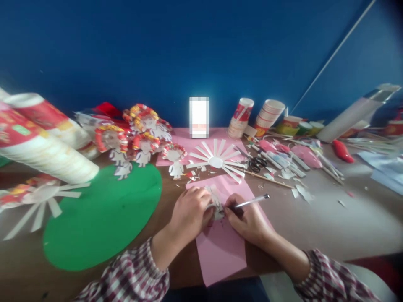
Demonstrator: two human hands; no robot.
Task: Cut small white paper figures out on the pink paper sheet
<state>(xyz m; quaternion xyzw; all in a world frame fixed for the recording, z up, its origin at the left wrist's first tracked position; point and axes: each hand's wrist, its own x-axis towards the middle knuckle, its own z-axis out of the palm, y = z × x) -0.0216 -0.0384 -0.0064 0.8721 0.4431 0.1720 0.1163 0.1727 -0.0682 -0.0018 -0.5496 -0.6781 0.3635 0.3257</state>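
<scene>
My right hand (247,218) grips a pen (252,201), its tip end low over a small white paper cutout (216,201). The cutout lies on a strip of pink paper (222,256). With bent fingers, my left hand (192,207) holds the cutout against the pink paper and hides part of it. Dark marks show on the pink paper just below the cutout. Beyond my hands is a white cut-paper piece with strips fanning out (215,162). A small paper doll (176,170) with a red and yellow ring lies left of it.
A green oval sheet (110,222) lies at left, near tilted stacks of paper cups (50,151). Several decorated paper dolls (145,151) stand behind it. Black-handled scissors (257,163), a thin stick (270,179) and paper scraps (304,193) lie at right. More cup stacks (269,117) stand at the back.
</scene>
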